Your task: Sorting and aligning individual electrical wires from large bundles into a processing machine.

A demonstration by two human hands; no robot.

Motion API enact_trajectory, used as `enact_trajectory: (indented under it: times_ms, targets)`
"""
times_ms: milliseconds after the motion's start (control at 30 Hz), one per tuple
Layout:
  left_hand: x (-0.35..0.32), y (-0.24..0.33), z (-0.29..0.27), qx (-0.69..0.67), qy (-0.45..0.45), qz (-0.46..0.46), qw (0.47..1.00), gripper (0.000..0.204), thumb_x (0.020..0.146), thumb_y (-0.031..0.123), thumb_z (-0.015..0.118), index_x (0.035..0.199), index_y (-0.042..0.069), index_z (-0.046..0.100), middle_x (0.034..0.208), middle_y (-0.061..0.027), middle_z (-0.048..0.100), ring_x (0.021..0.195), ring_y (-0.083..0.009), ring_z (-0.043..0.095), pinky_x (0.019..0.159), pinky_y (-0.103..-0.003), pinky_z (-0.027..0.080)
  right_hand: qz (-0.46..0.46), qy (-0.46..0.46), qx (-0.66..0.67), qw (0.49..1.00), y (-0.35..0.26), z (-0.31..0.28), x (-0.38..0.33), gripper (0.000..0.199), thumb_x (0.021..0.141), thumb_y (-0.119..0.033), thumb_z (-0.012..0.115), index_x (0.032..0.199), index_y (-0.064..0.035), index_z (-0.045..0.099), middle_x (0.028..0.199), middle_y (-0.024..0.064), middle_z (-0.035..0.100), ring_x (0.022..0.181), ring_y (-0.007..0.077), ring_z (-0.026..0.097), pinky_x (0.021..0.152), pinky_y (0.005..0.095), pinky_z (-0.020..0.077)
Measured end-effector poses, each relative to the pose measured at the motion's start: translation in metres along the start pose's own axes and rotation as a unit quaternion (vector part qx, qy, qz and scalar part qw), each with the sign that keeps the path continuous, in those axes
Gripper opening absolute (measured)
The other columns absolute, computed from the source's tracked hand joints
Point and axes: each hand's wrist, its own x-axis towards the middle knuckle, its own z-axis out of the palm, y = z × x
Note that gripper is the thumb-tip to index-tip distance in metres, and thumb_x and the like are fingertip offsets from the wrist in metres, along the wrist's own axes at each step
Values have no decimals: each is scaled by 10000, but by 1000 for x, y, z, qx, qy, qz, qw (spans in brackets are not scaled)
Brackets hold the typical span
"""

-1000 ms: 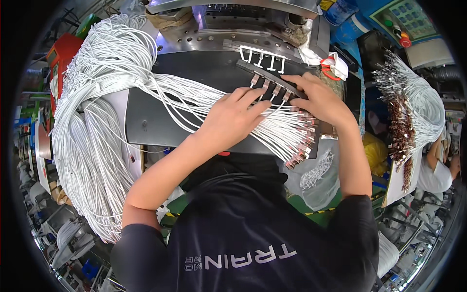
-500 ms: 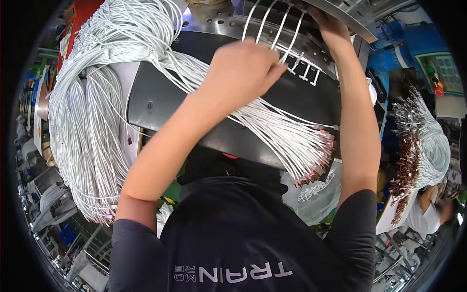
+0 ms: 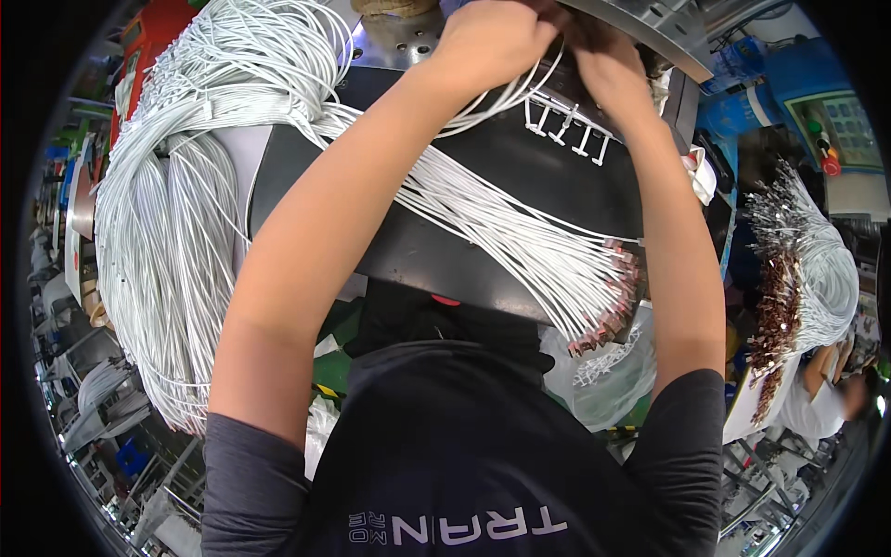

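My left hand (image 3: 487, 42) is raised at the top of the view, closed around a few white wires (image 3: 506, 93) that loop down from it. My right hand (image 3: 603, 60) is beside it, fingers pinched on the same wires under a metal machine part (image 3: 650, 23). Below them a black tray (image 3: 520, 195) holds a fan of white wires with copper terminals (image 3: 608, 311) at their ends. A small white plastic strip of moulded pieces (image 3: 566, 130) lies on the tray near my right wrist.
A thick bundle of white wires (image 3: 176, 213) hangs over the left side. At the right, another bunch with brown terminals (image 3: 789, 278) hangs beside a blue machine with a control panel (image 3: 826, 111). A plastic bag (image 3: 603, 381) sits below the tray. Another person (image 3: 826, 390) is at the right edge.
Both hands have lifted from the fan of wires on the tray to the machine at the top, taking a few wires with them. The view has tilted with the head.
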Motion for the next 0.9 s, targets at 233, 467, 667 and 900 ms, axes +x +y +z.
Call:
enact_trajectory:
  times_ms: [233,467,667,900]
  targets:
    - [33,-66,87,228,254,125,932,511,941,246,542,1410,43,542,1442,-199,561,1361,-398,487,1169,-542,302,-25,-4,-115,993,-18,12,-8,580,984,-430,606,1438,-75,539,1430,263,533,1350,364,493,1167,478,337]
    - [20,-23,59,182,179,2,967,547,952,241,528,1480,100,496,1549,-195,460,1456,-371,393,1200,-558,264,-10,127,-245,961,-11,37,-16,344,945,-265,636,1210,-51,687,1051,193,711,1062,397,641,938,435,503]
    - [26,-59,73,80,109,-17,991,592,951,234,538,1529,157,435,1622,-182,369,1496,-372,334,1221,-575,204,32,93,-153,983,2,34,-24,371,950,-285,650,1259,-83,679,1047,182,699,1038,379,644,926,432,513]
    - [-242,-40,25,-662,-217,35,717,408,1029,292,619,1150,-97,652,984,-179,743,1005,-281,728,874,-385,563,264,474,85,836,-29,-84,-253,278,1040,-132,510,844,17,641,834,65,619,720,151,577,691,278,473]
